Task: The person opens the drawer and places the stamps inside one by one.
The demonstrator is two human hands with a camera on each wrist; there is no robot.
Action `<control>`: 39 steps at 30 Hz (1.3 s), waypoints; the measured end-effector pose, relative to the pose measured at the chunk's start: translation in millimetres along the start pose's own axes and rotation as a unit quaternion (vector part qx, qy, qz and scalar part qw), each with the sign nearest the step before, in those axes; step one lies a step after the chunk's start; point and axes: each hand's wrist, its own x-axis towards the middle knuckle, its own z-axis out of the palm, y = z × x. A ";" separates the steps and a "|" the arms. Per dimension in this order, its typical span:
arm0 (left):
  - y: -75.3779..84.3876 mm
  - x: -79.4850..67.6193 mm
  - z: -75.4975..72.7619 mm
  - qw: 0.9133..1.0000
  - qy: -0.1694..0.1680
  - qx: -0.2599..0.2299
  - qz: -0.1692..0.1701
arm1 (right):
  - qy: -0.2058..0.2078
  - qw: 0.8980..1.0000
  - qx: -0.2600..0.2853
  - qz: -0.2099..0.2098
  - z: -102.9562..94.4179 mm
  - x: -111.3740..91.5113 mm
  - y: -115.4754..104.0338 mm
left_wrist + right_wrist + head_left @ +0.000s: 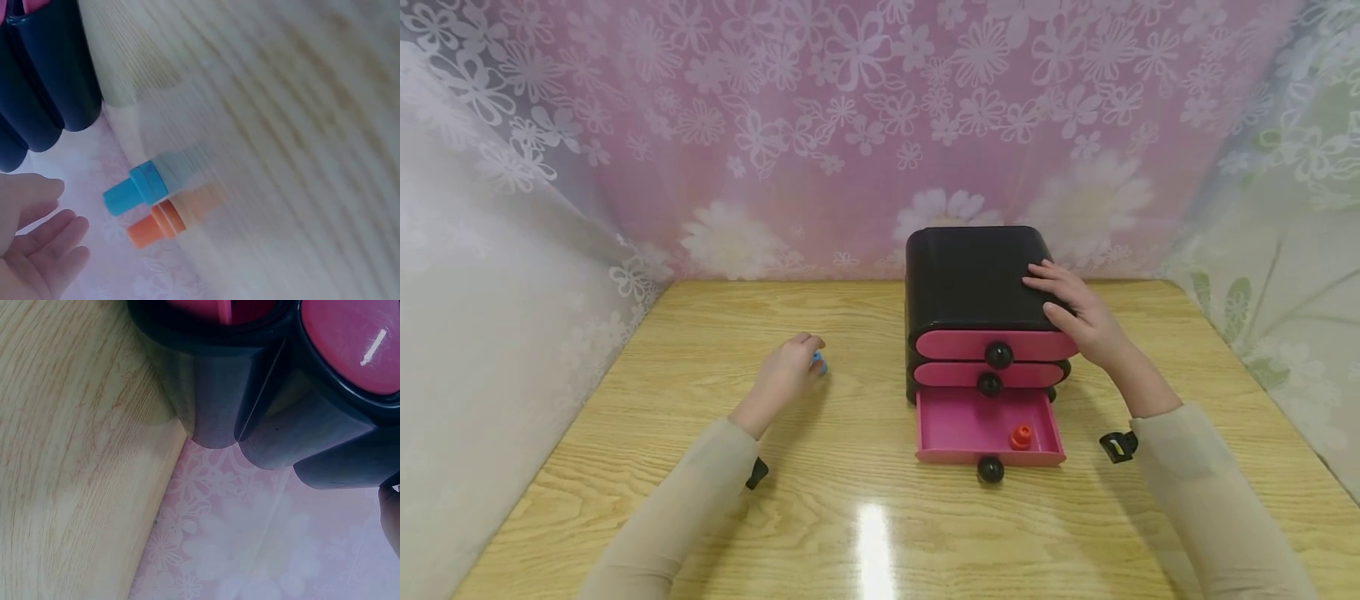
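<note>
My left hand (pixel 787 367) is at the left of the table beside a small blue peg-like piece (pixel 818 362), which it partly covers. In the left wrist view the blue piece (pixel 135 187) stands close to a similar orange piece (pixel 156 224). The left hand's fingers (pixel 47 250) are apart from both and loosely bent. My right hand (pixel 1078 312) rests on the top right edge of a black drawer cabinet (pixel 977 275), fingers spread. The cabinet's bottom pink drawer (pixel 962 421) is pulled out, with a red-orange piece (pixel 1021 437) in its right part.
Two upper pink drawers with black knobs (pixel 998 355) are closed. The bottom drawer's knob (pixel 991 469) points to the front. Flowered curtains (pixel 820 150) hang behind and at both sides of the wooden table (pixel 827 517). Black fittings (pixel 1118 447) show at both sleeves.
</note>
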 end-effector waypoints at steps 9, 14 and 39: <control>-8.7 7.8 6.1 0.998 -0.058 0.006 -0.034 | 0.003 1.000 0.002 0.000 1.2 5.7 -36.8; -11.7 9.0 8.4 0.997 -0.070 0.015 -0.034 | 0.007 1.000 0.010 -0.007 1.4 6.0 -36.0; -13.0 10.8 13.5 0.994 -0.102 0.017 -0.026 | 0.010 1.000 0.008 -0.003 0.6 4.5 -36.7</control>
